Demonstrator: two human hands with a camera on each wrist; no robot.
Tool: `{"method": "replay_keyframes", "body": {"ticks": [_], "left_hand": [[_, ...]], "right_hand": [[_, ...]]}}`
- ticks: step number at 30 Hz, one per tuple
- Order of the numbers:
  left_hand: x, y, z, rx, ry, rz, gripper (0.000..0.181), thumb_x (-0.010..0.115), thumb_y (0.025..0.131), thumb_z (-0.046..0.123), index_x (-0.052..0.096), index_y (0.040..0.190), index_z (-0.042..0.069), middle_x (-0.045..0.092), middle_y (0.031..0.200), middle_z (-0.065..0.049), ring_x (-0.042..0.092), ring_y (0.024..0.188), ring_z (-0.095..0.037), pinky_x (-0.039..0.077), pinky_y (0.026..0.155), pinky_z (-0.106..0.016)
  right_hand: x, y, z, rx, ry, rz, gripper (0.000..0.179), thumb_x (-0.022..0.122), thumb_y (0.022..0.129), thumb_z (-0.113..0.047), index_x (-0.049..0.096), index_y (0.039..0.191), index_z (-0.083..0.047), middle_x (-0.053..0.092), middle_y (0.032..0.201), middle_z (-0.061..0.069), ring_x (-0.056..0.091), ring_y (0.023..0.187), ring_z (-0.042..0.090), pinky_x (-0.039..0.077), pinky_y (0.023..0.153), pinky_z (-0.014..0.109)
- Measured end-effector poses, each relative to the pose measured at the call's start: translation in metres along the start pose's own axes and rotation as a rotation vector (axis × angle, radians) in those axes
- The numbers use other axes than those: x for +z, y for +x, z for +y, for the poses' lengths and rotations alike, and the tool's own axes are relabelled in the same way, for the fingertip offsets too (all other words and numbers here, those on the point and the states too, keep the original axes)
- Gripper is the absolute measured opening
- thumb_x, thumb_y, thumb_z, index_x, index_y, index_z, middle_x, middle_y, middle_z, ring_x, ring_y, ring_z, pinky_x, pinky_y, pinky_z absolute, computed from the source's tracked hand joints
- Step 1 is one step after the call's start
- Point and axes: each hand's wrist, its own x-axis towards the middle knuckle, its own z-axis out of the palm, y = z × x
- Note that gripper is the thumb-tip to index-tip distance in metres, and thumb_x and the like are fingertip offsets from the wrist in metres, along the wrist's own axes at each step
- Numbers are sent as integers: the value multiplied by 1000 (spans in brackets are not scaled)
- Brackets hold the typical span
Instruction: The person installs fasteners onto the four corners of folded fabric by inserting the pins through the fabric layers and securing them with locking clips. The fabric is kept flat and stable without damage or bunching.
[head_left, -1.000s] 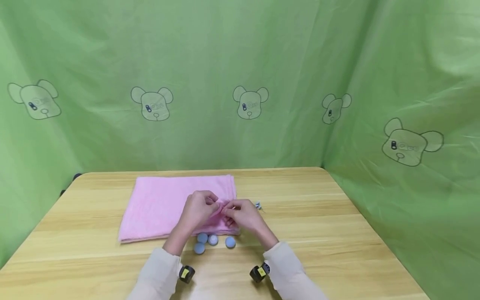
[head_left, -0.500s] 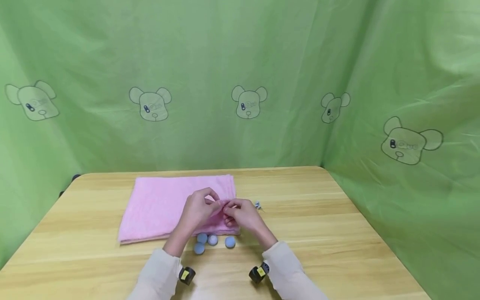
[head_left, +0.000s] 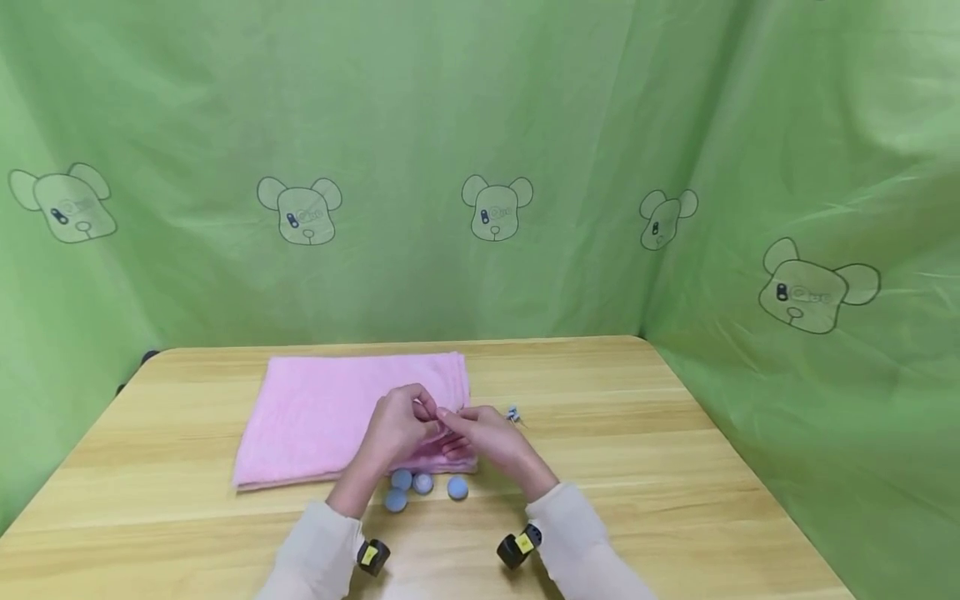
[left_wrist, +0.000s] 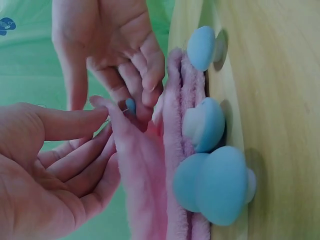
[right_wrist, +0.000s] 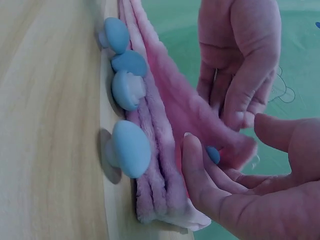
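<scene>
A folded pink towel (head_left: 330, 408) lies on the table, its near right part lifted. My left hand (head_left: 396, 425) pinches that raised fold between thumb and fingers, as the left wrist view shows (left_wrist: 60, 170). Through the fold sticks a pin with a small blue head (left_wrist: 131, 105); a bit of its thin shaft shows. My right hand (head_left: 491, 437) is on the other side of the fold, fingers against the blue head, thumb held apart from it (right_wrist: 260, 195). Several light-blue mushroom-shaped caps (head_left: 457, 487) lie along the towel's near edge, one with its white underside (right_wrist: 129, 90) showing.
Several small blue-headed pins (head_left: 513, 414) lie on the wooden table (head_left: 630, 467) right of the towel. Green curtains (head_left: 390, 275) with bear-head outlines hang behind and at both sides. A camera is strapped to each wrist.
My right thumb has straightened and moved left toward my left fingertips, away from its earlier pinch at the fold. My left hand keeps hold of the towel, and the caps lie as before.
</scene>
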Motion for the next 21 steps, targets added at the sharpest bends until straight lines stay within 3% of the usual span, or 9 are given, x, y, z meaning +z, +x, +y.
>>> {"method": "replay_keyframes", "body": {"ticks": [5, 11, 16, 21], "left_hand": [[0, -1, 0, 6, 17, -6, 21, 79, 74, -1, 66, 88, 7, 74, 77, -3, 67, 68, -14, 56, 69, -33], [-7, -4, 6, 41, 123, -26, 17, 75, 72, -4, 67, 79, 9, 68, 70, 0, 61, 63, -13, 52, 63, -29], [-8, -12, 21, 119, 207, -190, 15, 79, 75, 1, 66, 74, 9, 63, 65, 1, 57, 60, -14, 49, 60, -28], [5, -26, 33, 156, 314, -350, 13, 82, 73, 5, 72, 80, 9, 67, 72, 1, 59, 67, -16, 50, 65, -31]], "right_hand": [[4, 0, 0, 12, 33, 44, 32, 55, 103, -21, 67, 105, 8, 74, 97, 20, 73, 80, 20, 60, 83, 34], [4, 0, 1, 25, 82, 58, 20, 56, 99, -8, 64, 103, 10, 73, 95, 21, 71, 76, 16, 60, 82, 34], [1, 3, 4, 18, 99, 78, 16, 58, 97, -7, 65, 94, 7, 71, 81, 10, 66, 70, 12, 59, 74, 29], [0, 5, 7, 9, 123, 84, 17, 60, 95, -9, 64, 82, 1, 64, 73, 2, 62, 70, 11, 54, 67, 24]]}}
